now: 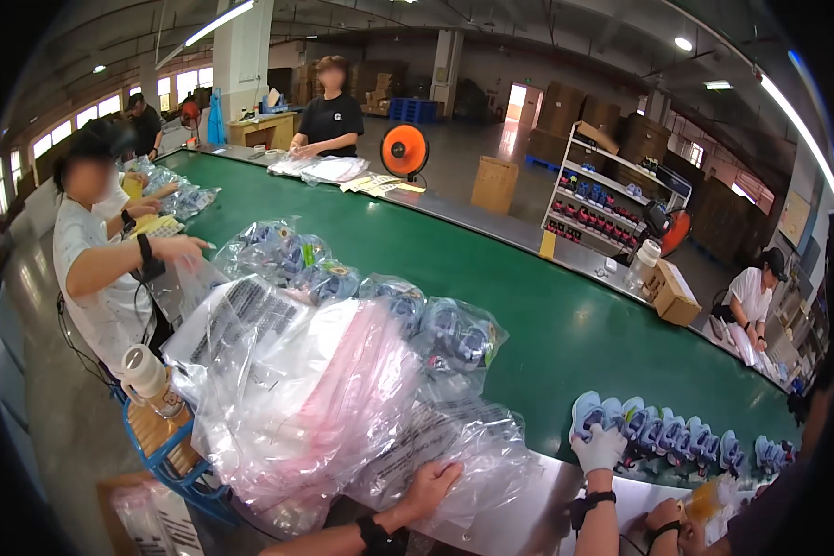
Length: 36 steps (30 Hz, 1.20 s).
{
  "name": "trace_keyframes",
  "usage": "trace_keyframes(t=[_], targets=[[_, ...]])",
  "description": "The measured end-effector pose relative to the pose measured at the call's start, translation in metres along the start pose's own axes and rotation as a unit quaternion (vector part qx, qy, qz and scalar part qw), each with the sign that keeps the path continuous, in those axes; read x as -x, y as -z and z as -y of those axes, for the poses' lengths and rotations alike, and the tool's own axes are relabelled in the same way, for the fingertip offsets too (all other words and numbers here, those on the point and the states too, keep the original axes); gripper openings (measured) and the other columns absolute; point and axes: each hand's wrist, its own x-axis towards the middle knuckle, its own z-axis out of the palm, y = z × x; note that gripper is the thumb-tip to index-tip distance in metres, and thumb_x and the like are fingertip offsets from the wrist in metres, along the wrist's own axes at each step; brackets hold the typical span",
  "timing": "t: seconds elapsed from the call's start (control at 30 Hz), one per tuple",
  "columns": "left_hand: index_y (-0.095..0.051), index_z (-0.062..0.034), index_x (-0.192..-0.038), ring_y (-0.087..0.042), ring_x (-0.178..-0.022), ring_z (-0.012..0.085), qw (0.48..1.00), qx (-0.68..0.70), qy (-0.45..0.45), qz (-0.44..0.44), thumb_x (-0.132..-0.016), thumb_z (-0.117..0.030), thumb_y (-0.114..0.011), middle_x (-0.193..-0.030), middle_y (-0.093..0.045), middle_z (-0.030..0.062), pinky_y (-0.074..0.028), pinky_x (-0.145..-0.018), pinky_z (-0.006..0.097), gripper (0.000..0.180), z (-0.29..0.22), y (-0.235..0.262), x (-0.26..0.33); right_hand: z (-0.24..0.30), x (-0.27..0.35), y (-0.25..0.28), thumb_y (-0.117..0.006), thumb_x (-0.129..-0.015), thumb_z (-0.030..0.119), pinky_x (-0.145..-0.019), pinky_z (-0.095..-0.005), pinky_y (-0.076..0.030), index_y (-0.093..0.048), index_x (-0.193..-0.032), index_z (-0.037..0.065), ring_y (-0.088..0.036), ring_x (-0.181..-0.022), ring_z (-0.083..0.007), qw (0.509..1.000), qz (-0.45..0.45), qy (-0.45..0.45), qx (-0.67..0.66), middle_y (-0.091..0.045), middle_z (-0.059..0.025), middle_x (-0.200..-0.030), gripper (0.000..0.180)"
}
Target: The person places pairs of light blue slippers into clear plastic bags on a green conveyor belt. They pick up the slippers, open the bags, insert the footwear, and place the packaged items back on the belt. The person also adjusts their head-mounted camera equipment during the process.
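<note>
Flattening the pile of clear plastic bags point(315, 408) at the near edge of the green bench point(528, 306) is best done pressing outward. Left hand point(431, 486) rests on it, fingers together. Gloved right hand point(599, 448), fingers curled, touches a row of about eight blue sandals point(676, 435).

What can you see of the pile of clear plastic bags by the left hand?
The pile of clear plastic bags is a loose, crumpled heap of thin, glossy film, some with dark printed panels and a pink tint showing through the middle. It sits at the near edge of the green conveyor belt, spilling over the metal rim toward a blue stool. The left hand lies flat on its lower right bags. Bagged blue items lie against its far side. The right hand cannot be picked out with certainty.
</note>
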Motion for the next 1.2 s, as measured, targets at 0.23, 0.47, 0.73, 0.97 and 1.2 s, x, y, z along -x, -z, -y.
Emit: trace_keyframes(t=[0.23, 0.47, 0.73, 0.97, 1.2], targets=[[-0.059, -0.0034, -0.077, -0.038, -0.059, 0.0034, 0.997, 0.057, 0.017, -0.048, -0.095, -0.026, -0.055, -0.064, -0.045, -0.0077, -0.032, -0.051, 0.024, 0.029, -0.062, -0.006, -0.016, -0.022, -0.002, 0.026, -0.059, -0.092, 0.039, -0.069, -0.0305, -0.047, -0.065, -0.093, -0.002, -0.058, -0.081, -0.0136, 0.691, -0.066, -0.041, -0.719, -0.063, -0.0049, -0.091, 0.041], [-0.060, -0.0025, -0.081, -0.043, -0.060, 0.0042, 0.991, 0.053, -0.113, -0.037, -0.094, -0.024, -0.056, -0.068, -0.051, -0.0044, -0.035, -0.051, 0.026, 0.025, -0.098, -0.017, -0.030, 0.038, 0.100, 0.150, -0.069, -0.081, 0.034, -0.061, -0.0344, -0.047, -0.066, -0.093, -0.003, -0.061, -0.073, -0.0182, 0.650, 0.108, 0.099, -0.746, -0.065, -0.0049, -0.088, 0.039], [-0.059, -0.0010, -0.090, -0.052, -0.065, 0.0172, 0.857, -0.298, -0.334, 0.253, -0.089, -0.018, -0.058, -0.070, -0.056, 0.0149, -0.044, -0.060, 0.034, 0.017, -0.124, -0.070, 0.015, 0.116, 0.137, 0.051, -0.073, -0.072, 0.037, -0.074, -0.0373, -0.048, -0.069, -0.085, 0.011, -0.061, -0.089, -0.0283, 0.854, -0.116, 0.097, -0.498, -0.064, -0.0105, -0.092, 0.029], [-0.053, 0.0002, -0.086, -0.043, -0.058, 0.0246, 0.914, -0.110, -0.356, 0.163, -0.090, -0.016, -0.052, -0.066, -0.048, 0.0185, -0.040, -0.055, 0.037, 0.017, -0.150, -0.093, -0.032, 0.117, 0.126, 0.161, -0.061, -0.084, 0.026, -0.084, -0.0375, -0.044, -0.063, -0.110, 0.013, -0.061, -0.087, -0.0220, 0.835, 0.035, 0.525, -0.163, -0.065, -0.0043, -0.096, 0.029], [-0.053, -0.0058, -0.091, -0.056, -0.061, 0.0376, 0.915, -0.071, -0.308, 0.250, -0.092, -0.016, -0.049, -0.064, -0.055, 0.0193, -0.047, -0.058, 0.040, 0.011, -0.112, -0.057, 0.029, 0.105, 0.116, 0.114, -0.059, -0.086, 0.026, -0.078, -0.0357, -0.046, -0.064, -0.104, 0.012, -0.061, -0.083, -0.0207, 0.862, 0.077, 0.280, -0.415, -0.065, -0.0027, -0.091, 0.023]])
